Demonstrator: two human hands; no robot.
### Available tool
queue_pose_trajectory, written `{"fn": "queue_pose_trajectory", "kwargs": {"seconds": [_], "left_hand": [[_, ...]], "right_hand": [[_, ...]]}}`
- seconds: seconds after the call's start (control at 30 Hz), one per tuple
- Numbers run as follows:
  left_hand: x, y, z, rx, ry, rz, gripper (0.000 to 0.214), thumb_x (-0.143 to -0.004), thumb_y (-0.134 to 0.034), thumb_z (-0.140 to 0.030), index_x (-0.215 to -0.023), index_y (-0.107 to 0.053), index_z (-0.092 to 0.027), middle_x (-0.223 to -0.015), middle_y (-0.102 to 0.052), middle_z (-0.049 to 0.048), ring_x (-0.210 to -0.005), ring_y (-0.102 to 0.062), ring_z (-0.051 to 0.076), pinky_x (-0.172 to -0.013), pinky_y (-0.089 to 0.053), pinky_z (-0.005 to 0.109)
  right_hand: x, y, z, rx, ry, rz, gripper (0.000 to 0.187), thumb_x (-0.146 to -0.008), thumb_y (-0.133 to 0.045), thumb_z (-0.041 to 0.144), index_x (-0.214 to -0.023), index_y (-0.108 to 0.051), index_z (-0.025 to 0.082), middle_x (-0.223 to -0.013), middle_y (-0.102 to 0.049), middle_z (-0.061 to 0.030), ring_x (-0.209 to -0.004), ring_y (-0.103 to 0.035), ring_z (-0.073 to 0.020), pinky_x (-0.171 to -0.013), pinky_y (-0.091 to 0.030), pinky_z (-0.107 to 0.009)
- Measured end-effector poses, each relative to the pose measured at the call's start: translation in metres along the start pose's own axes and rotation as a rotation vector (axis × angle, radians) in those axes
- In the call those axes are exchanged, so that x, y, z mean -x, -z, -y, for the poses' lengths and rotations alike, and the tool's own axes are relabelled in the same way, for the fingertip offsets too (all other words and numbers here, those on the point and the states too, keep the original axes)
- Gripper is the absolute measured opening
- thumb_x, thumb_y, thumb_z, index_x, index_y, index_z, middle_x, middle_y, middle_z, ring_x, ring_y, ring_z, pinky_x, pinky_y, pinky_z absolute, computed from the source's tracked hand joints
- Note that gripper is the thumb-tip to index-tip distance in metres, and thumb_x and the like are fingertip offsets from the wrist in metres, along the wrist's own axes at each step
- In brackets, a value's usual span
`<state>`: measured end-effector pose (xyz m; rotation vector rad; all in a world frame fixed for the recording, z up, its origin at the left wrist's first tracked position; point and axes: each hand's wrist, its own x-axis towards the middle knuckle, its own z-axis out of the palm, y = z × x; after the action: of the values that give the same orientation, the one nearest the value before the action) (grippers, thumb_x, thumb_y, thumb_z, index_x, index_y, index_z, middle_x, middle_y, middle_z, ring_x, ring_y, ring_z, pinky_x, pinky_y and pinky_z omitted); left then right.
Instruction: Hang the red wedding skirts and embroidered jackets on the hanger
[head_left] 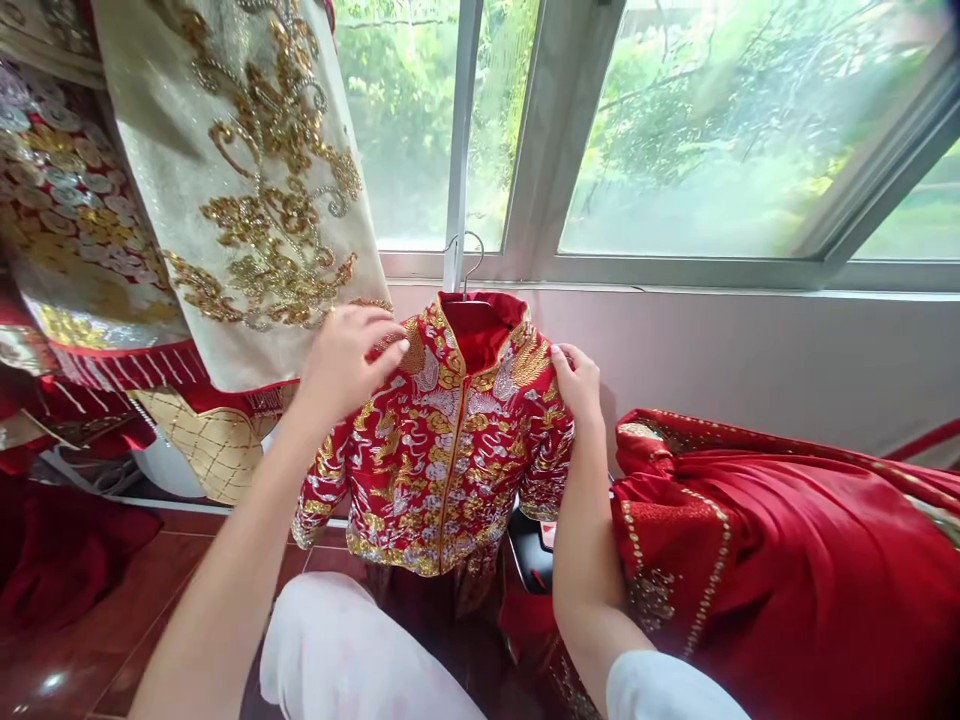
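Observation:
A small red jacket (420, 450) with dense gold and silver embroidery, a stand collar and a front zip hangs upright on a hanger (474, 262) by the window. My left hand (351, 358) is at the jacket's shoulder on the left, thumb in front and fingers over the top edge. On the opposite shoulder, my right hand (577, 380) pinches the cloth, with some of its fingers hidden behind the sleeve. Both jacket sleeves hang down at the sides. The lower ends of some darker cloth show beneath the jacket hem.
A cream cloth with gold beadwork (277, 200) hangs at left, beside a red, gold and silver embroidered garment (97, 210). Red draped fabric with gold trim (787, 530) fills the right. Behind are a metal-framed window (555, 120) and pale wall (675, 350). Reddish tiles (180, 560) cover the floor.

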<state>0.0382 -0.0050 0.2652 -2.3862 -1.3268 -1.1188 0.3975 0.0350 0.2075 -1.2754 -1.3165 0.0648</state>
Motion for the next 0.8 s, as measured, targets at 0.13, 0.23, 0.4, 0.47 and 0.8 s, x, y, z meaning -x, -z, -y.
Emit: {"fn": "queue_pose_trajectory", "kwargs": {"seconds": [0.13,0.23,0.4,0.47,0.8], "left_hand": [[-0.046,0.035,0.005,-0.065,0.114,0.156,0.046,-0.085,-0.042,-0.059,-0.095,-0.064,-0.02,-0.096,-0.067,0.0069,-0.093,-0.057,0.024,-0.082,-0.042,0.033],[-0.037,0.022,0.02,-0.013,0.21,0.257,0.051,-0.086,-0.033,-0.063,-0.075,-0.057,-0.019,-0.076,-0.064,0.0039,-0.072,-0.056,0.02,-0.067,-0.039,0.029],[-0.022,0.0,0.044,0.186,0.268,0.174,0.049,-0.08,-0.045,-0.064,-0.067,-0.053,-0.018,-0.066,-0.059,-0.0002,-0.067,-0.053,0.016,-0.062,-0.036,0.025],[-0.017,-0.007,0.047,0.402,0.326,0.162,0.047,-0.074,-0.053,-0.064,-0.069,-0.056,-0.017,-0.066,-0.06,-0.0004,-0.065,-0.053,0.016,-0.06,-0.037,0.024],[-0.006,-0.029,0.039,0.658,0.505,0.035,0.053,-0.063,-0.067,-0.063,-0.086,-0.064,-0.015,-0.082,-0.067,0.0052,-0.074,-0.059,0.02,-0.069,-0.046,0.029]], "right_hand": [[-0.003,0.001,-0.006,-0.061,-0.017,0.073,0.041,-0.085,-0.045,0.054,-0.09,-0.062,0.017,-0.089,-0.065,-0.0059,-0.08,-0.056,-0.0183,-0.073,-0.041,-0.029],[-0.006,0.001,-0.01,-0.058,-0.008,0.104,0.047,-0.084,-0.042,0.059,-0.087,-0.06,0.017,-0.082,-0.062,-0.0048,-0.075,-0.052,-0.0172,-0.069,-0.039,-0.028],[-0.015,0.007,-0.001,0.111,0.07,0.14,0.05,-0.09,-0.029,0.059,-0.061,-0.04,0.02,-0.058,-0.044,0.0005,-0.057,-0.038,-0.0131,-0.057,-0.029,-0.026],[-0.021,0.012,0.008,0.231,0.083,0.136,0.05,-0.091,-0.027,0.056,-0.058,-0.034,0.02,-0.054,-0.043,0.0,-0.054,-0.035,-0.0128,-0.055,-0.025,-0.027],[-0.019,0.04,0.032,0.246,0.093,0.19,0.039,-0.082,-0.049,0.056,-0.08,-0.061,0.019,-0.076,-0.066,-0.0048,-0.068,-0.055,-0.0182,-0.061,-0.036,-0.027]]}}
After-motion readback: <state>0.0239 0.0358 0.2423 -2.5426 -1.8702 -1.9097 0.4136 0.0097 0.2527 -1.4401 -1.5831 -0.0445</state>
